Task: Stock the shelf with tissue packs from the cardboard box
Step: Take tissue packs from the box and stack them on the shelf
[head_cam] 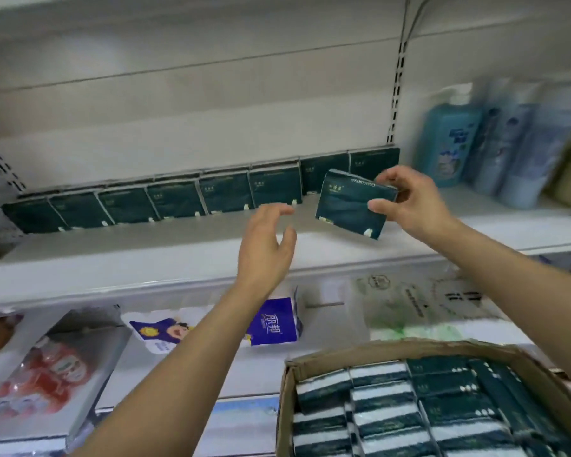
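My right hand point(406, 199) grips a dark green tissue pack point(346, 202) by its right end, holding it tilted just above the white shelf point(145, 258). My left hand point(264, 245) hovers over the shelf to the left of that pack, fingers relaxed and holding nothing. A row of several matching dark green packs point(178, 201) stands upright against the shelf's back wall. The cardboard box point(376, 352) at the bottom right is filled with several more green-and-white packs point(409, 407).
Blue bottles point(449, 140) and pale refill pouches point(521, 143) stand on the same shelf at the right. On the lower shelf lie a purple tissue pack point(277, 321), a red-printed pack point(47, 374) and clear green-printed bags point(419, 308).
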